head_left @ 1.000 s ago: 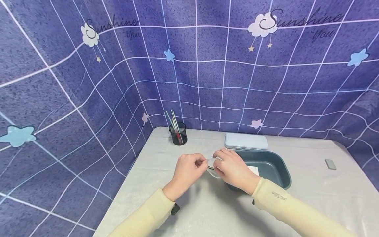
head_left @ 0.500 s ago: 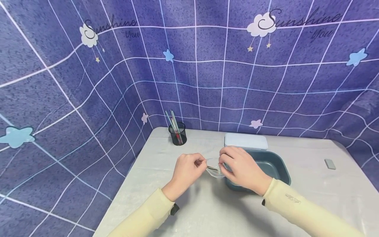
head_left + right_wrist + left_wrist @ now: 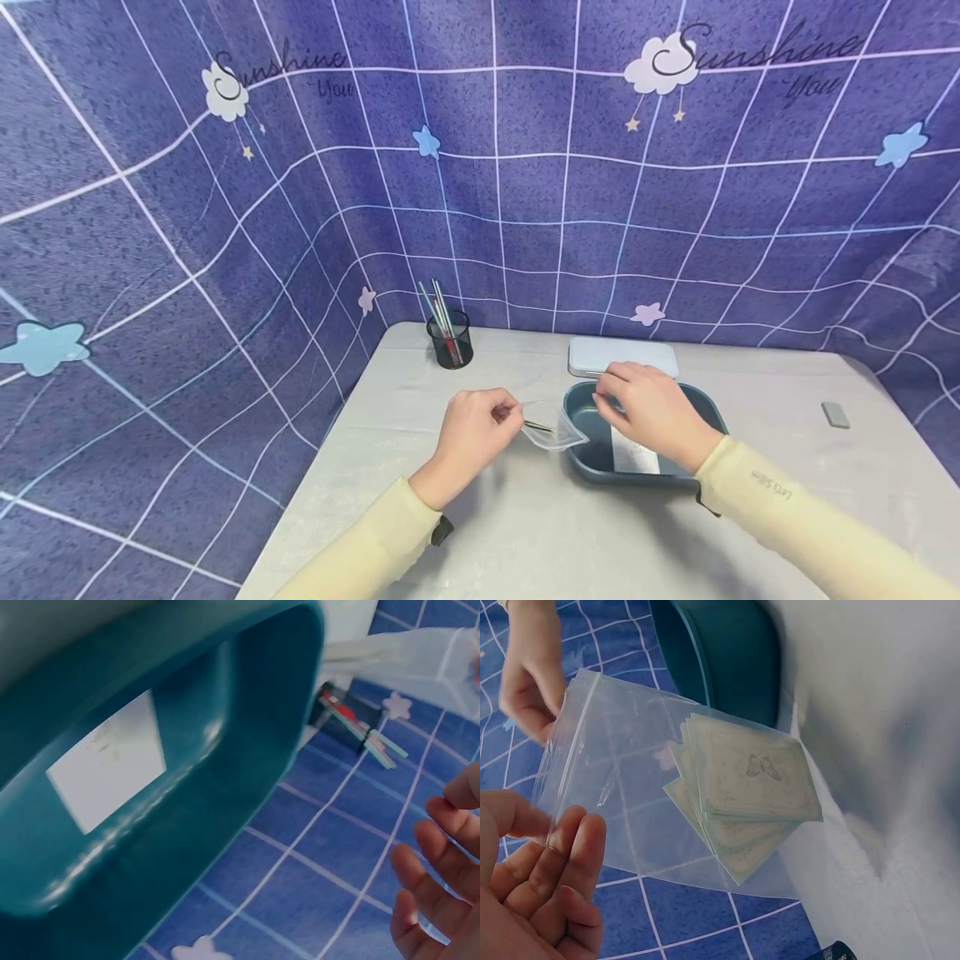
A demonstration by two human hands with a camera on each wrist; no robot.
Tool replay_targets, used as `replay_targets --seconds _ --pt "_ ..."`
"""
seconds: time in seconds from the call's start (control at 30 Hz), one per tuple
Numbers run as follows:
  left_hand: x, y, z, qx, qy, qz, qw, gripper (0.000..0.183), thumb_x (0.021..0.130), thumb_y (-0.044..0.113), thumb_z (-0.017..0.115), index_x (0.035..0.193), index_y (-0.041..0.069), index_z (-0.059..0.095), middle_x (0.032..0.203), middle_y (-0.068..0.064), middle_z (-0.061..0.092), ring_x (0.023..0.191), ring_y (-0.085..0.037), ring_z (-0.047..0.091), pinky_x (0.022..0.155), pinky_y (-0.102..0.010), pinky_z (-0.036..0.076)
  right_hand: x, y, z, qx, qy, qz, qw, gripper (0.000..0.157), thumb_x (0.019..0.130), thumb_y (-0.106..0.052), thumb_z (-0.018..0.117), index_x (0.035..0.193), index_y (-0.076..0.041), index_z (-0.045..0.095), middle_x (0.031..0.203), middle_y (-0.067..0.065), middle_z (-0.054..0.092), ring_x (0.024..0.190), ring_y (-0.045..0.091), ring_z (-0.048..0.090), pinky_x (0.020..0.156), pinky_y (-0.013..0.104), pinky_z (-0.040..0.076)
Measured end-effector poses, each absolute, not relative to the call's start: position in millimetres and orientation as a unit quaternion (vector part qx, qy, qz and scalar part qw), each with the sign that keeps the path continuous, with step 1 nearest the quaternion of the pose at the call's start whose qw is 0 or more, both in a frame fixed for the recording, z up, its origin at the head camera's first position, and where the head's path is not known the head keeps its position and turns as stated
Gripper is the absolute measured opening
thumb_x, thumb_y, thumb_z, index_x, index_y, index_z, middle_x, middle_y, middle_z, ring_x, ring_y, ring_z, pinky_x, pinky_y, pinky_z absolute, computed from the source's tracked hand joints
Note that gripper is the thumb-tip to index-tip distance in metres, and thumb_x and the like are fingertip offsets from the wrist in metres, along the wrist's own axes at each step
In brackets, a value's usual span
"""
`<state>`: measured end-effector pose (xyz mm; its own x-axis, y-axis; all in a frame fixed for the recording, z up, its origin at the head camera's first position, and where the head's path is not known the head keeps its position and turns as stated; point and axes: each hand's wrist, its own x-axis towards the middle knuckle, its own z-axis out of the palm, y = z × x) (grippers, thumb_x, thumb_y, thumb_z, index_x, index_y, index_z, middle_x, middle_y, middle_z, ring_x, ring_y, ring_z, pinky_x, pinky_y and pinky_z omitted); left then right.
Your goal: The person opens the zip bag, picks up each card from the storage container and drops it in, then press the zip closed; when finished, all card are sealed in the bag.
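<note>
My left hand (image 3: 480, 433) pinches the zip edge of a clear zip-lock bag (image 3: 630, 780) between thumb and fingers, above the table's middle. Several pale cards (image 3: 757, 769) lie fanned inside the bag, the front one with a butterfly print. The bag's far side reaches to the left rim of a dark teal basin (image 3: 591, 437). Over this basin hovers my right hand (image 3: 648, 408), its fingers loosely bent with nothing between them. A white card (image 3: 109, 761) with a faint print lies on the basin's floor, partly covered by the right hand in the head view.
Behind the basin lies a pale blue flat case (image 3: 622, 356). A black mesh pen cup (image 3: 452, 346) with several pens stands at the back left. A small grey block (image 3: 836, 415) lies to the right. A purple gridded curtain (image 3: 525, 208) hangs behind the table.
My right hand has let go of the bag and moved right, over the basin. The bag's right side now hangs free. My left hand has stayed in place with its grip.
</note>
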<state>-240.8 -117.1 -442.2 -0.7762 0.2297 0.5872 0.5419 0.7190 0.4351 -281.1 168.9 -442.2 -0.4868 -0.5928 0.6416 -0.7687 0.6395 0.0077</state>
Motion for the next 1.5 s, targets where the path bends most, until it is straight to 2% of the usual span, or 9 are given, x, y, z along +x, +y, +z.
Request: replay_targets --seconds 0.37,0.6,0.83,1.03,1.23,1.5 --pt "-240 -117 -442 -0.214 -0.892 -0.309 0.251 0.012 0.082 0.014 0.069 0.076 0.02 0.078 0.064 0.015 0.065 0.057 0.003 0.057 0.061 -0.024 0.049 -296 202 -471 0.317 -0.918 0.124 0.205 0.004 0.087 -0.014 0.073 0.087 -0.016 0.07 0.086 -0.007 0.062 0.079 0.019 0.065 0.067 0.045 0.056" --pt "-241 -119 -443 -0.211 -0.888 -0.32 0.255 0.012 0.082 0.013 0.07 0.077 0.02 0.078 0.064 0.016 0.065 0.056 0.004 0.055 0.06 -0.023 0.049 -302 215 -481 0.302 -0.928 0.12 0.183 0.006 0.085 -0.013 0.075 0.085 -0.016 0.069 0.085 -0.005 0.063 0.078 0.021 0.066 0.07 0.047 0.056" --pt "-241 -121 -444 -0.215 -0.888 -0.318 0.255 0.013 0.082 0.013 0.069 0.077 0.02 0.079 0.064 0.017 0.065 0.056 0.004 0.055 0.061 -0.023 0.049 -310 229 -496 0.301 -0.933 0.109 0.164 0.013 0.081 -0.009 0.078 0.08 -0.017 0.068 0.081 -0.006 0.064 0.073 0.019 0.066 0.065 0.044 0.056" --pt "-241 -121 -445 -0.214 -0.888 -0.316 0.255 0.013 0.082 0.013 0.069 0.076 0.021 0.078 0.064 0.017 0.064 0.056 0.004 0.055 0.061 -0.023 0.049 -311 236 -505 0.294 -0.944 0.087 0.121 0.011 0.079 -0.012 0.085 0.084 -0.014 0.075 0.084 -0.001 0.068 0.074 0.022 0.069 0.067 0.045 0.058" --pt "-239 -121 -443 -0.211 -0.89 -0.317 0.252 0.013 0.082 0.012 0.07 0.076 0.02 0.079 0.064 0.017 0.065 0.057 0.003 0.056 0.061 -0.024 0.049 -308 237 -507 0.278 -0.954 0.091 0.062 0.029 0.077 -0.025 0.091 0.096 -0.007 0.078 0.094 0.006 0.075 0.088 0.03 0.072 0.077 0.049 0.058" --pt "-239 -122 -444 -0.213 -0.889 -0.317 0.253 0.014 0.082 0.011 0.07 0.076 0.02 0.079 0.064 0.016 0.066 0.057 0.003 0.057 0.061 -0.023 0.05 -308 238 -513 0.267 -0.959 0.09 0.024 0.058 0.072 -0.044 0.093 0.106 0.001 0.077 0.1 0.011 0.073 0.096 0.036 0.071 0.082 0.053 0.057"
